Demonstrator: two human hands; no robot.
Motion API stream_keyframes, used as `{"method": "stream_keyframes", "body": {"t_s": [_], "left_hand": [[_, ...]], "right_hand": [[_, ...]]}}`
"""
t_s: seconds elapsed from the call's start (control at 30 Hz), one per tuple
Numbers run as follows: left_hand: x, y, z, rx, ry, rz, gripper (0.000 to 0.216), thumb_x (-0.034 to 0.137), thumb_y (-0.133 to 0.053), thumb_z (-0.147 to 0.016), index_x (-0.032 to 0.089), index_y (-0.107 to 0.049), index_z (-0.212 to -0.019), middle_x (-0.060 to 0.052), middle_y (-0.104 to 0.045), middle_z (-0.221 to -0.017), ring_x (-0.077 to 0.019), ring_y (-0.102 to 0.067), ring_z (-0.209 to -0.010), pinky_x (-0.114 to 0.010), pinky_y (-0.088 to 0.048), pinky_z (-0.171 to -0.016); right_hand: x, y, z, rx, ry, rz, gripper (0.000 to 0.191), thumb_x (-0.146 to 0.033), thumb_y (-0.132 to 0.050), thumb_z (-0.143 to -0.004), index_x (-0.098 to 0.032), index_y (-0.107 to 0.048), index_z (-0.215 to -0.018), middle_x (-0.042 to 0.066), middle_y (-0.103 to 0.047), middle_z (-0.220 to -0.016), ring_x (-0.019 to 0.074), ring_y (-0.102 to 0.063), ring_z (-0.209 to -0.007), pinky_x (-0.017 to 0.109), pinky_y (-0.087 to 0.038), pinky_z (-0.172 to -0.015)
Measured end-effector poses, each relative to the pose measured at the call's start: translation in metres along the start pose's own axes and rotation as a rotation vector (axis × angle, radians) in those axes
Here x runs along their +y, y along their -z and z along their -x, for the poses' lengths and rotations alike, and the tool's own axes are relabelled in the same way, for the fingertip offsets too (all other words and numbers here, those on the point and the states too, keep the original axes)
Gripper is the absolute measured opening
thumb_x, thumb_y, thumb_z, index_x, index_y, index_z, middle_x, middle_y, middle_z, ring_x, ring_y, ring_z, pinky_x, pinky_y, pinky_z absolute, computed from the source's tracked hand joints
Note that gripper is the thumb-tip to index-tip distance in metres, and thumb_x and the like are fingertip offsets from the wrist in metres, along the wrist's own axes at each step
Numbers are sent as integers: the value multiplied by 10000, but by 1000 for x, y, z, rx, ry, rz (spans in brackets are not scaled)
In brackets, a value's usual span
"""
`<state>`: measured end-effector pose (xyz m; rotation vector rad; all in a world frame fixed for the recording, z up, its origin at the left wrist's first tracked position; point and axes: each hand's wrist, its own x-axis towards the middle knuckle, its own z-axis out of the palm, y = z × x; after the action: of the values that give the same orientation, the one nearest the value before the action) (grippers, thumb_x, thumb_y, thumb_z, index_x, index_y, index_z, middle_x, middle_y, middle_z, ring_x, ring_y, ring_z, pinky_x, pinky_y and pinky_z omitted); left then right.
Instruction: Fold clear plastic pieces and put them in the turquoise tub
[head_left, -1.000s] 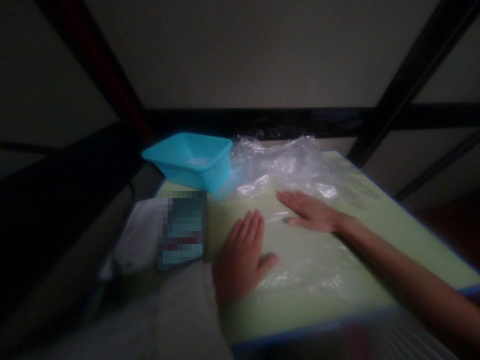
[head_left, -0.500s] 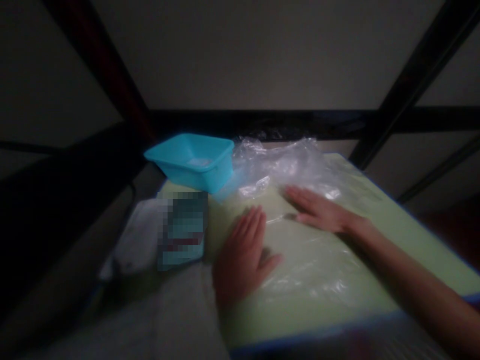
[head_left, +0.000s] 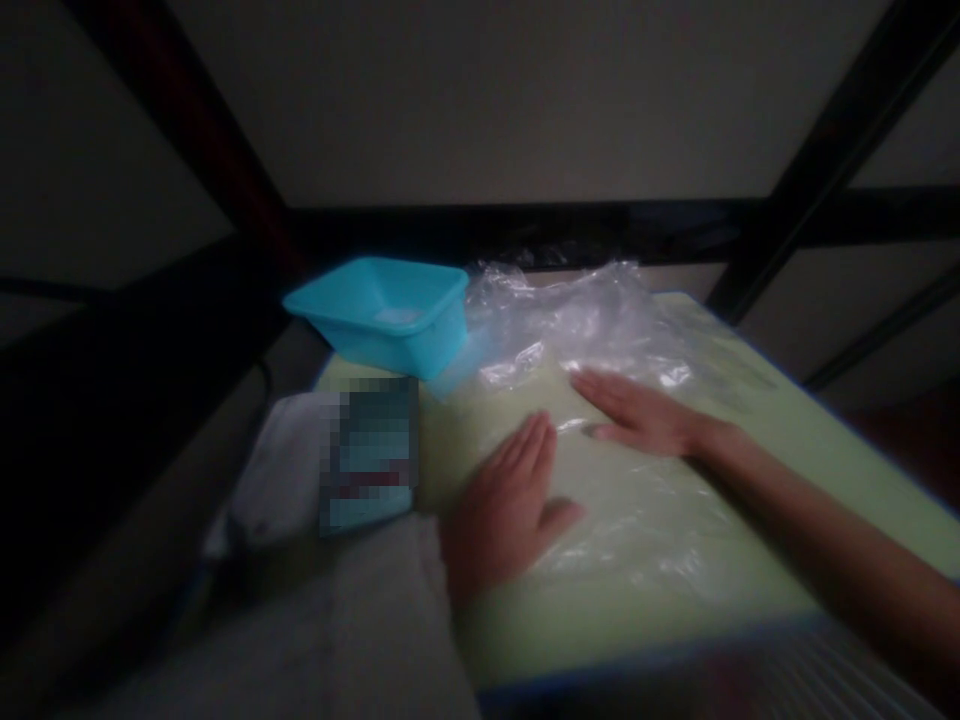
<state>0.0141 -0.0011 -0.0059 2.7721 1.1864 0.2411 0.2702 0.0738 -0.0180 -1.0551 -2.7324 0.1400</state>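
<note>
On my feed I see a dimly lit greyish wall (head_left: pixel 480 100) on the far side, a dark horizontal rail (head_left: pixel 360 230) low across it, slanting dark beams (head_left: pixel 821 150) left and right, and a blue-edged, yellow-green tabletop (head_left: pixel 817 440).

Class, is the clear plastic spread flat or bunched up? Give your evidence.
Both: the clear plastic lies nearly flat, faintly creased, at the near side; beyond the right hand it bunches into raised, shiny folds.
</note>
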Motion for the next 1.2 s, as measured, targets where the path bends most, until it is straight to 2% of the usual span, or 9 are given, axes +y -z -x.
{"method": "stream_keyframes", "body": {"t_s": [0.2,0.43,0.63,0.83,1.03,1.2], "left_hand": [[4,3,1,-63,40,-59,762,542,-456,-893,22,-288,-1425,-185,-171,-1523,-276,-138,-1421,-426,-201,-1163],[4,2,7,-30,57,-93,763,565,-469,-878,43,-322,-1416,-170,-194,-1522,-301,-169,-1414,-461,-210,-1153],[2,1,9,-15,76,-80,851,649,-523,-801,79,-355,-1410,-156,-226,-1519,-338,-195,-1407,-507,-208,-1137],[2,2,8,-9,77,-71,839,637,-526,-800,81,-364,-1407,-158,-236,-1517,-346,-204,-1404,-510,-209,-1131],[0,0,8,27,65,-25,871,637,-526,-796,59,-322,-1415,-193,-229,-1516,-349,-178,-1409,-514,-245,-1119],[-4,-2,9,87,92,50,782,578,-411,-888,34,-253,-1427,-204,-211,-1521,-296,-146,-1424,-487,-231,-1141]], "right_hand": [[1,1,0,-33,-7,3,689,-565,-304,-942,-225,-98,-1504,72,-177,-1523,270,-171,-1397,472,-224,-1142],[3,0,1,-52,-44,-7,687,-579,-289,-940,-223,-116,-1502,66,-188,-1525,259,-161,-1401,476,-209,-1143],[7,1,1,-60,-67,2,666,-581,-257,-944,-242,-117,-1500,56,-183,-1528,257,-149,-1406,497,-187,-1143],[6,0,1,-35,-104,23,697,-601,-270,-931,-223,-135,-1501,78,-206,-1523,269,-177,-1402,494,-192,-1142],[4,-1,1,11,-134,87,723,-625,-291,-912,-202,-194,-1491,100,-260,-1509,292,-263,-1379,494,-232,-1131],[-5,15,2,52,-141,116,732,-627,-253,-917,-129,-312,-1451,142,-329,-1480,310,-324,-1353,486,-293,-1106]]}}
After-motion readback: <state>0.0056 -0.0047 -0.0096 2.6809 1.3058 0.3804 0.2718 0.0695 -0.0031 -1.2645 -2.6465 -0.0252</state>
